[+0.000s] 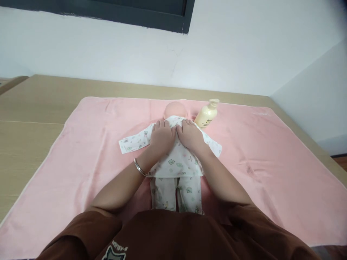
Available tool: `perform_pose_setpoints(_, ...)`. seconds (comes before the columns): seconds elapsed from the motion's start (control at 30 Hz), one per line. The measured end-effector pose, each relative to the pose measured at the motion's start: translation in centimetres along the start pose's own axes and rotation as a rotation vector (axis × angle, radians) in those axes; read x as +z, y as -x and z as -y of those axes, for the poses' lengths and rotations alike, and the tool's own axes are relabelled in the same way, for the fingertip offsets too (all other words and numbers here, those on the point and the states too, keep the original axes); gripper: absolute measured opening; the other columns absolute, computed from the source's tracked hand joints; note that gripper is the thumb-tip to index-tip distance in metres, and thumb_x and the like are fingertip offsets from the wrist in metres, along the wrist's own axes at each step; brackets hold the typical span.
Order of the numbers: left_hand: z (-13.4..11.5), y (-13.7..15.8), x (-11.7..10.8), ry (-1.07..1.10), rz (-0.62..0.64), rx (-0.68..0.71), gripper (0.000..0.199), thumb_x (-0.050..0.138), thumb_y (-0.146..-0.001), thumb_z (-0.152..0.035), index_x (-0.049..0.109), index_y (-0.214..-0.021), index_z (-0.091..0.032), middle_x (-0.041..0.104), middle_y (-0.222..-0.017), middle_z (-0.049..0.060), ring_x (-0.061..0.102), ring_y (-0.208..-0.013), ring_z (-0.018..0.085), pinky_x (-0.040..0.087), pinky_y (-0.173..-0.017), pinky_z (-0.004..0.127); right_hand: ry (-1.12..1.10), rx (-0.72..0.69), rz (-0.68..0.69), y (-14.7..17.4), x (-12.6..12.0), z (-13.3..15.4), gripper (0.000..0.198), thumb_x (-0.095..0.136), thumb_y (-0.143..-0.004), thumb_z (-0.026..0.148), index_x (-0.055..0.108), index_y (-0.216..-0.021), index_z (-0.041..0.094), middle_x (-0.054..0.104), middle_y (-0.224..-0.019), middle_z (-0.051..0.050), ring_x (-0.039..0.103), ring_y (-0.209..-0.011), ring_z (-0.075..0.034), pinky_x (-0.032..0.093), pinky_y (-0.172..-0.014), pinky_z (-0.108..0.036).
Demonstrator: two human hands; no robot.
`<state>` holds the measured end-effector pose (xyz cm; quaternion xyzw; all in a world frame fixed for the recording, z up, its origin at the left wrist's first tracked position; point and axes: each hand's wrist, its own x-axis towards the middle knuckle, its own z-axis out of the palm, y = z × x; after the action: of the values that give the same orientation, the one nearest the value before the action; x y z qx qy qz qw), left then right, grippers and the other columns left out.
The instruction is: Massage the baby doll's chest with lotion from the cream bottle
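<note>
A baby doll [175,109] lies on a pink mat, the top of its bald head toward the wall. It wears a white patterned top [177,164] and matching trousers [189,193], sleeves spread to both sides. My left hand [163,136] rests flat on the upper left of the top, fingers stretched toward the doll's head. On the upper right lies my right hand [189,134], also flat, with the thumbs close together near the middle. Neither hand grips anything. The doll's hands are not visible, and its feet are hidden by my brown shirt.
A cream pump bottle [207,115] leans on the pink mat [252,155] right of the doll's head. The mat covers much of a wooden table [27,108]. Behind it stands a white wall [233,54] with a dark frame [151,18] above.
</note>
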<state>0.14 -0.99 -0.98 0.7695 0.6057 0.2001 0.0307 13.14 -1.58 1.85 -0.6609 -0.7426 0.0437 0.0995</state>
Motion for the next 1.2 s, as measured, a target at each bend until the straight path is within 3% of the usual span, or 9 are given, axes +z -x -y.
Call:
perform_pose_setpoints(0.13, -0.6, 0.2, -0.9, -0.036, 0.028, 0.027, 0.044, 0.034, -0.102, -0.029, 0.057, -0.129, -0.003, 0.061, -0.137, 0.023, 0.053, -0.135, 0.032, 0.039, -0.116, 0.045, -0.031, -0.002, 0.005, -0.9, 0.8, -0.9, 0.049, 0.030, -0.107, 0.036, 0.057, -0.127, 0.000, 0.060, -0.133, -0.025, 0.052, -0.129, -0.034, 0.037, -0.111, -0.042)
perform_pose_setpoints(0.33, 1.8, -2.0, -0.5, 0.121, 0.116, -0.026, 0.039, 0.035, -0.100, -0.035, 0.067, -0.100, -0.013, 0.073, -0.104, 0.016, 0.067, -0.100, 0.028, 0.053, -0.092, 0.040, 0.020, -0.077, -0.049, 0.7, 1.3, 0.1, 0.054, 0.034, -0.106, 0.037, 0.047, -0.140, -0.003, 0.052, -0.143, -0.028, 0.046, -0.135, -0.036, 0.032, -0.115, -0.046)
perform_pose_setpoints(0.6, 1.7, -1.8, 0.3, 0.133, 0.070, -0.046, 0.041, 0.038, -0.100, -0.036, 0.064, -0.114, -0.008, 0.070, -0.116, 0.019, 0.062, -0.114, 0.031, 0.047, -0.103, 0.045, -0.118, 0.040, -0.043, -1.6, 1.9, -1.2, 0.047, 0.037, -0.104, 0.044, 0.057, -0.125, 0.007, 0.060, -0.135, -0.022, 0.052, -0.128, -0.034, 0.038, -0.109, -0.044)
perform_pose_setpoints(0.77, 1.0, -1.3, -0.6, 0.095, 0.103, -0.042, 0.042, 0.035, -0.101, -0.036, 0.063, -0.116, -0.008, 0.068, -0.119, 0.020, 0.061, -0.115, 0.031, 0.046, -0.104, 0.045, -0.157, 0.016, -0.060, -1.5, 1.8, -1.5, 0.046, 0.038, -0.102, 0.043, 0.057, -0.125, 0.007, 0.060, -0.135, -0.023, 0.052, -0.128, -0.035, 0.038, -0.109, -0.047)
perform_pose_setpoints(1.0, -0.6, 0.4, -1.5, -0.018, 0.078, 0.011, 0.050, 0.035, -0.101, -0.032, 0.049, -0.137, -0.001, 0.054, -0.141, 0.027, 0.049, -0.134, 0.035, 0.040, -0.113, 0.050, -0.142, 0.023, 0.031, -1.3, 0.6, -1.4, 0.051, 0.035, -0.104, 0.041, 0.054, -0.133, 0.003, 0.055, -0.143, -0.024, 0.050, -0.134, -0.034, 0.036, -0.113, -0.045)
perform_pose_setpoints(1.2, 2.7, -1.9, -1.0, 0.071, 0.155, 0.108, 0.038, 0.033, -0.099, -0.028, 0.066, -0.112, -0.015, 0.070, -0.109, 0.015, 0.064, -0.107, 0.028, 0.051, -0.096, 0.045, 0.009, -0.015, -0.047, 1.1, 1.3, 0.8, 0.063, 0.032, -0.104, 0.038, 0.039, -0.147, -0.006, 0.044, -0.151, -0.029, 0.037, -0.143, -0.039, 0.024, -0.120, -0.052)
